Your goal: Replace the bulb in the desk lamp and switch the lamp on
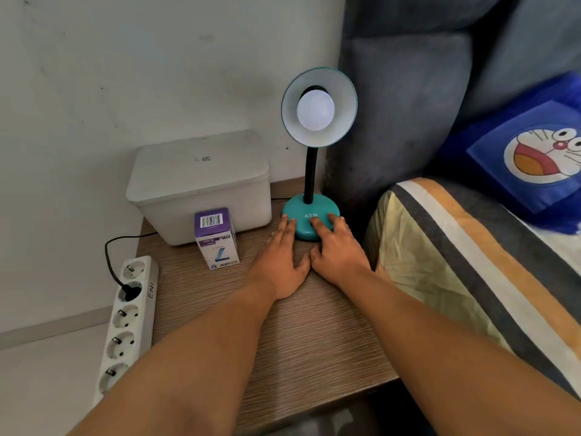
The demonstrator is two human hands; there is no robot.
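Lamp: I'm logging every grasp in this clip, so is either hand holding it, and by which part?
Nothing is gripped. Both hands lie flat: left hand and right hand rest their fingertips on the teal lamp base, palms on the table.

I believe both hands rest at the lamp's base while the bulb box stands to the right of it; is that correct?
Not quite: the head view shows the bulb box standing left of the lamp's base, beside the white bin. Both the left hand and right hand do rest at it.

I see the teal desk lamp [310, 212] upright on its round base, black neck, shade tilted toward me, white bulb [315, 110] seated inside, purple-and-white bulb box [216, 239] standing left of the base
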